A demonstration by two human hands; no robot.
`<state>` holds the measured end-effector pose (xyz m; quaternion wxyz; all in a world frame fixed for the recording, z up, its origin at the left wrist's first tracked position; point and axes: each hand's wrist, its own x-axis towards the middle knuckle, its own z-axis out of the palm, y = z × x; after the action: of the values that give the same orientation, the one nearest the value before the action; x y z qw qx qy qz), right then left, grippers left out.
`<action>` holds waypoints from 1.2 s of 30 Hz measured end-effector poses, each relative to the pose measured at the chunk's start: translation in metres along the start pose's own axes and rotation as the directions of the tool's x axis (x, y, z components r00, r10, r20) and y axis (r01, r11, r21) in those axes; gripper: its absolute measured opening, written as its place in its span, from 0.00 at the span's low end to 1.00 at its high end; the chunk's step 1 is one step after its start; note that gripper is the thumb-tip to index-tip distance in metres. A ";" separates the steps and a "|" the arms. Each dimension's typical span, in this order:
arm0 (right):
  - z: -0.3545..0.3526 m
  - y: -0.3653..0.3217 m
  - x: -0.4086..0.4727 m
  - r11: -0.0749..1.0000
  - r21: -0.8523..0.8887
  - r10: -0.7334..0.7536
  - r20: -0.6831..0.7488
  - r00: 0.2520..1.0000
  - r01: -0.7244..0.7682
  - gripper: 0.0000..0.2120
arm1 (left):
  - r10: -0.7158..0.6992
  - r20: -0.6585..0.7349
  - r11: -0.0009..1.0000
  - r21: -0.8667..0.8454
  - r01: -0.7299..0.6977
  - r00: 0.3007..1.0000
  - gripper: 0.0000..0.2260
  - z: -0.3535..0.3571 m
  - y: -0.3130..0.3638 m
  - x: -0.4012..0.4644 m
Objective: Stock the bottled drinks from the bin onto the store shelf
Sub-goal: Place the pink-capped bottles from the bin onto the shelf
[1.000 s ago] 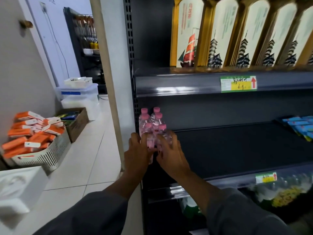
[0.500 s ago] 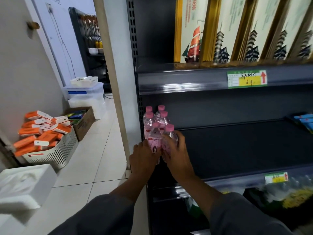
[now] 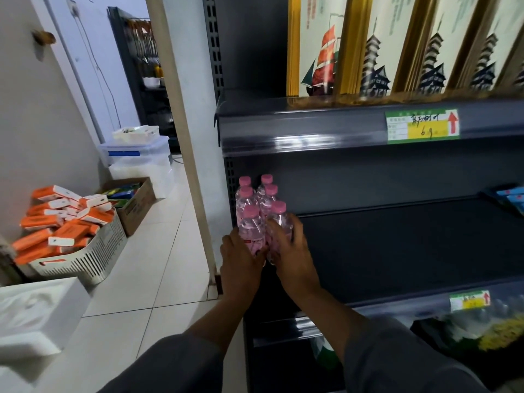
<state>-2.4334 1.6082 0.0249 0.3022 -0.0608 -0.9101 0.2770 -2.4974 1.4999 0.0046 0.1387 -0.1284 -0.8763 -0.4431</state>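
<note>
Dark grey long sleeves (image 3: 397, 355), bare hands (image 3: 295, 256)

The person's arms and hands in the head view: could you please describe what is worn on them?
Both arms wear loose dark grey long sleeves, pushed up so the forearms are bare. The left hand and right hand are bare too: no gloves, and no rings, watch or bracelets show from this angle.

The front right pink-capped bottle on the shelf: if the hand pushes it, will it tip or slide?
The front right bottle looks tall and narrow, so a push near its cap would probably tip it. The right hand grips it low, which likely makes it slide. Its clear plastic seems smooth, perhaps slippery. Neighbouring bottles behind may steady it.
</note>
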 end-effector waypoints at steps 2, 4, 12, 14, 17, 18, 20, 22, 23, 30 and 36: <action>0.003 0.002 0.003 1.000 -0.014 0.001 -0.005 1.000 -0.001 0.41 | 0.011 0.014 1.000 0.017 -0.011 1.000 0.30 0.002 -0.001 0.005; 0.006 0.005 0.005 1.000 -0.006 -0.008 -0.024 1.000 0.008 0.44 | 0.036 0.031 0.999 0.033 -0.037 0.999 0.28 0.004 -0.005 0.007; 0.021 0.011 0.017 0.999 -0.037 0.006 -0.108 0.994 -0.010 0.54 | 0.096 0.072 0.995 -0.026 -0.094 0.993 0.28 0.011 -0.026 0.015; 0.021 0.011 0.017 1.000 -0.015 0.010 -0.116 0.993 -0.011 0.53 | 0.102 0.070 0.995 -0.030 -0.100 0.992 0.27 0.011 -0.026 0.013; 0.020 0.014 0.018 0.998 0.056 0.033 -0.103 0.994 -0.027 0.55 | 0.101 0.072 0.994 -0.051 -0.098 0.992 0.25 0.006 -0.022 0.011; 0.018 0.016 0.017 0.994 0.100 0.048 -0.090 0.995 -0.039 0.55 | 0.099 0.073 0.994 -0.064 -0.094 0.992 0.26 0.004 -0.020 0.010; 0.015 0.019 0.010 0.979 0.186 0.093 -0.050 0.994 -0.082 0.55 | 0.075 0.048 0.996 -0.059 -0.072 0.996 0.29 -0.001 -0.013 0.004; 0.008 0.023 0.003 0.977 0.178 0.125 -0.019 0.992 -0.119 0.54 | 0.056 -0.039 0.998 -0.005 -0.056 0.998 0.32 -0.009 -0.004 -0.004; 0.004 0.024 0.001 0.983 0.134 0.131 -0.008 0.991 -0.129 0.54 | 0.096 -0.086 0.995 0.035 -0.094 0.992 0.32 -0.014 0.000 -0.008; -0.042 0.029 -0.016 0.957 -0.222 0.184 -0.025 0.983 -0.185 0.48 | 0.491 -0.009 0.843 0.256 -0.473 0.871 0.25 -0.031 0.030 -0.026; -0.101 0.042 -0.041 0.905 -0.371 0.191 -0.085 0.978 -0.209 0.38 | 0.460 0.051 0.827 0.339 -0.449 0.886 0.28 -0.036 0.057 -0.034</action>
<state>-2.3439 1.6792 0.0483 0.2759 -0.2174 -0.9279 0.1248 -2.4409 1.5003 0.0552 0.2747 -0.2998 -0.8813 -0.2409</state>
